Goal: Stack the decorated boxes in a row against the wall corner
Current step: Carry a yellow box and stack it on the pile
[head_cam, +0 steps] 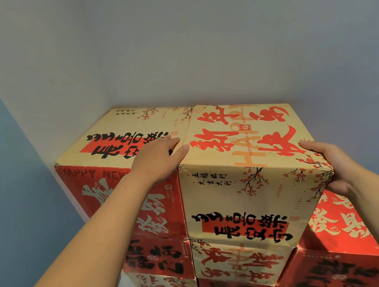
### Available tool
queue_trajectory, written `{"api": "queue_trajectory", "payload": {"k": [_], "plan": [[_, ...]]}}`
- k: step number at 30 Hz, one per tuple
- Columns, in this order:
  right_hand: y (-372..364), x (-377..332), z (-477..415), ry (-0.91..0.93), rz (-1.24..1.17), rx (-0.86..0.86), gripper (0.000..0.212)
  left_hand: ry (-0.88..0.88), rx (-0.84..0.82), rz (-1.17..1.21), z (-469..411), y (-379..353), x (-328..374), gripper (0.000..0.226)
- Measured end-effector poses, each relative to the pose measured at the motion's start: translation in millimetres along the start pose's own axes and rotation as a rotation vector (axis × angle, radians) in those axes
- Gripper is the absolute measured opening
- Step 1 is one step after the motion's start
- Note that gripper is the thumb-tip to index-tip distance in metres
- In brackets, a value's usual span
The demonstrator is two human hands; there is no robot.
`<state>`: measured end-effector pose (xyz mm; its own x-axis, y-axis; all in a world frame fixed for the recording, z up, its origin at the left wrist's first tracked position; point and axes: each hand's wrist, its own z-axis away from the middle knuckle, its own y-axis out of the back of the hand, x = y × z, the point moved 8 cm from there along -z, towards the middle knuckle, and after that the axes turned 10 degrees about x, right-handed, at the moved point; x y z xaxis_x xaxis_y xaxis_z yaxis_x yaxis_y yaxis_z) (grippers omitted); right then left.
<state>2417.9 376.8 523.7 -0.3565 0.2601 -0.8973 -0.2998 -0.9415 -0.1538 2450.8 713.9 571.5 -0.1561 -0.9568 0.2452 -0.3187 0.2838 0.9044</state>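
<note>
Cardboard, cream and red, fills the wall corner: two decorated boxes top the stacks, side by side and touching. My two hands are on the right top box point(246, 149), a cream carton printed with red characters and plum blossom. My left hand point(159, 159) lies at its 9 o'clock edge, fingers spread flat over the seam where it meets the left top box point(119, 139), thumb on the near corner; it rests rather than grips. My right hand point(329, 164) cups the corner at 3 o'clock, fingers curled over the top edge, palm against the side. The left top box, with black characters on a red panel, sits at 10 o'clock, tight against both walls point(191, 32). Below them I count at least three more tiers in each of the two stacks. At 4 o'clock a lower stack point(338, 226) shows two red boxes, its top below the box I hold.
</note>
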Motion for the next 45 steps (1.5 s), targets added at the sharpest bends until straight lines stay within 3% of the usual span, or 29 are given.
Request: {"api": "queue_trajectory", "payload": {"k": [12,29,39,45], "plan": [[20,-1,1,0.018,-0.108,0.081,0.030,0.010,-0.046,-0.004,4,2,1,0.061],[33,-8,-11,0.090,0.098,0.101,0.037,0.053,-0.128,0.066,1,19,28,0.053],[68,-9,-17,0.083,0.102,0.234,0.041,-0.076,-0.095,0.138,-18,18,96,0.058],[112,2,12,0.052,0.050,0.332,0.027,-0.247,-0.132,0.184,-30,4,174,0.058]]}}
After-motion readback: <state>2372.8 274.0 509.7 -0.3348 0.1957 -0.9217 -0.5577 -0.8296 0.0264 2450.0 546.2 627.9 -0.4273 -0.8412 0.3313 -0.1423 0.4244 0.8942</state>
